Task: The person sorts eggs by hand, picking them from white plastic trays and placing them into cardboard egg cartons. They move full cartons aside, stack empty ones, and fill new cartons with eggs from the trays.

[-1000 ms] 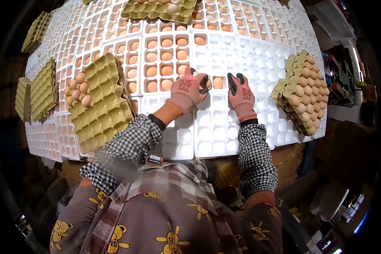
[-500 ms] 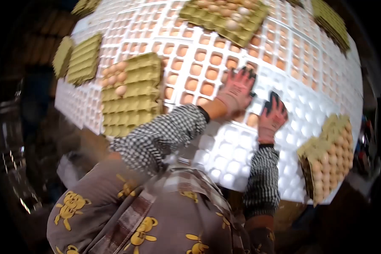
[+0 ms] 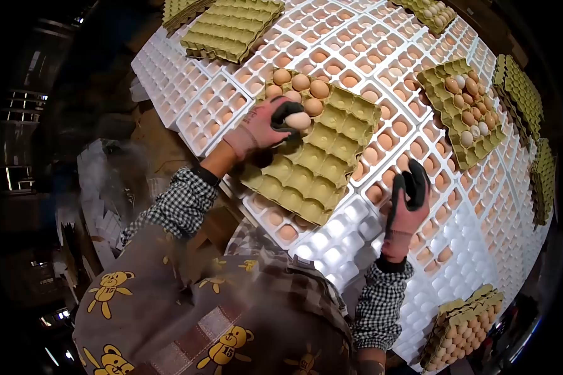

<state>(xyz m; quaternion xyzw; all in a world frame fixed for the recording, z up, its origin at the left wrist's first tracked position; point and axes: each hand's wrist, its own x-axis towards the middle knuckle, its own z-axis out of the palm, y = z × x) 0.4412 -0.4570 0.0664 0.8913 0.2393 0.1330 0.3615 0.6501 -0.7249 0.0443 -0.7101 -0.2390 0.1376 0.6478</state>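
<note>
My left hand, in a pink glove with black fingertips, is closed around a pale egg. It is over the left part of a yellowish-green egg carton tray. Several brown eggs sit in that tray's far-left corner; its other visible cups hold none. My right hand, gloved alike, is over the white plastic egg tray to the right. Its thumb and fingers are curved but apart, with nothing visible between them. Brown eggs lie in white pockets close to its fingertips.
White trays with eggs spread across the surface. Another green tray with eggs lies at the far right. Stacked green trays stand at the far left, and more line the right edge. A tray stack with eggs stands at the near right.
My view has turned left. My left hand has moved from the white trays to the green tray and now holds an egg. My right hand has shifted towards the egg-filled white pockets.
</note>
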